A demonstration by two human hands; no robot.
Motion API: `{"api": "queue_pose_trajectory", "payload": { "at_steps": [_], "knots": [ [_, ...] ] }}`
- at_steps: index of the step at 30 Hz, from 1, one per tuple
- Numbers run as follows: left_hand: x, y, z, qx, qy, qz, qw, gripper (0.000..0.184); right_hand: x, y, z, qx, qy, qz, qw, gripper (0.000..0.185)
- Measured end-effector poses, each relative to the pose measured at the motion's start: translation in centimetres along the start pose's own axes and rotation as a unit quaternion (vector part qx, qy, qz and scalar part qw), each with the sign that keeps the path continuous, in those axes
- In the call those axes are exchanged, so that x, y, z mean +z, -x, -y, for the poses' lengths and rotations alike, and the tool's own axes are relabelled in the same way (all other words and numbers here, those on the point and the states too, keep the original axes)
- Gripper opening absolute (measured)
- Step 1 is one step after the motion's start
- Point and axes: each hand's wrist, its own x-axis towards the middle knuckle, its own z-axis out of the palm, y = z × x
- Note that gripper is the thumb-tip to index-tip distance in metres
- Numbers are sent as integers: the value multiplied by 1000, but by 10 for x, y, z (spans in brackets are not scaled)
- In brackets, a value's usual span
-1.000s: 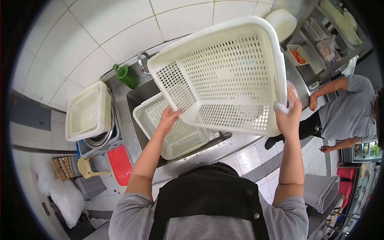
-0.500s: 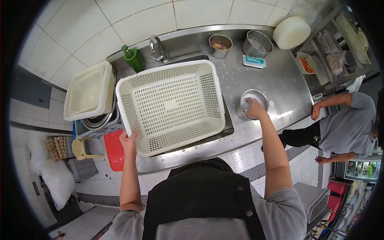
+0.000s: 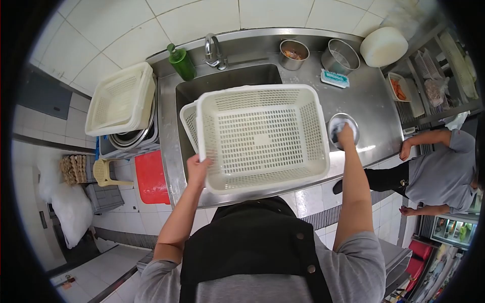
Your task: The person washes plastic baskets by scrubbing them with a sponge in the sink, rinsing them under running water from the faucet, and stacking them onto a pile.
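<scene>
A white perforated plastic basket (image 3: 262, 139) lies over the front of the sink, its inside facing up. My left hand (image 3: 198, 170) is closed on the basket's left rim. Under it, a second white basket (image 3: 189, 122) shows only its left edge. To the right stands a round metal bowl (image 3: 355, 132) with white suds in it. My right hand (image 3: 345, 137) reaches into this bowl, its fingers closed and partly sunk in the suds around something dark that I cannot make out.
Behind the basket is the metal sink (image 3: 227, 76) with its faucet (image 3: 214, 53). A green pump bottle (image 3: 182, 63), a teal-bristled brush (image 3: 335, 78) and two metal pots stand along the back. Stacked baskets (image 3: 121, 98) sit left. Another person (image 3: 434, 161) stands at right.
The basket has shifted right with my left hand, uncovering the sink's back and another basket's edge. My right hand remains in the bowl. The whole view has shifted slightly.
</scene>
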Motion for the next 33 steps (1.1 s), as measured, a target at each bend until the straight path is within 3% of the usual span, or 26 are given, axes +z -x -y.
{"api": "queue_pose_trajectory", "payload": {
  "at_steps": [1, 3, 5, 7, 9, 11, 13, 15, 17, 18, 19, 20, 21, 23, 24, 26, 27, 28, 29, 30, 33],
  "knots": [
    [10, -1, 5, 0, -4, 14, 1000, 28, 0, -6, -13, -16, 4, -31, 999, 35],
    [23, -4, 16, -17, 1, 30, 999, 27, -44, -8, -10, 18, 18, -21, 999, 39],
    [37, -2, 24, -38, 8, 48, 998, 27, -63, -26, -29, -10, -22, -120, 992, 36],
    [55, 3, 25, -1, 27, 52, 998, 26, -131, 4, 35, -48, -105, -142, 983, 30],
    [71, 7, 20, -4, 28, 58, 998, 27, -173, 48, 120, 10, -255, -29, 966, 31],
    [81, 5, 25, 41, 29, 61, 997, 31, -121, 59, 132, -115, -22, -49, 992, 49],
    [88, 6, 26, 54, 26, 67, 996, 30, -105, 89, 184, -123, -18, 86, 989, 47],
    [88, 8, 23, 68, 22, 68, 995, 29, -36, 79, 160, -253, 70, 56, 963, 41],
    [85, 11, 17, 80, -46, 75, 993, 33, 25, 78, 157, -143, 86, 52, 985, 39],
    [87, 12, 16, 81, -42, 76, 993, 33, 49, 96, 166, -153, 1, 25, 988, 39],
    [89, 15, 16, 86, -15, 66, 994, 33, 40, 116, 205, -88, 82, 182, 976, 36],
    [90, 15, 16, 92, 13, 56, 994, 34, 94, 129, 193, -298, 63, 124, 944, 31],
    [89, 13, 16, 89, 14, 59, 994, 34, 115, 157, 212, -272, 13, 162, 949, 23],
    [87, 10, 18, 73, -49, 51, 995, 35, 75, 208, 253, -369, -42, 293, 881, 21],
    [86, 11, 18, 70, -47, 52, 995, 35, 68, 206, 247, -367, -39, 296, 881, 21],
    [86, 12, 19, 77, -11, 62, 995, 35, 44, 182, 209, -471, -136, 287, 823, 23],
    [85, 11, 21, 75, -6, 60, 995, 35, 60, 157, 169, -375, -124, 267, 879, 24],
    [86, 10, 24, 78, 9, 63, 995, 34, 67, 121, 124, -365, 1, 226, 903, 21],
    [86, 9, 26, 80, 22, 65, 994, 33, 27, 109, 120, -312, 42, 209, 926, 20],
    [89, 9, 21, 79, 24, 65, 994, 33, 20, 106, 116, -273, 33, 125, 953, 20],
    [97, 12, 15, 73, 48, 47, 995, 31, 57, 149, 169, -262, 35, 132, 955, 20]
  ]
}}
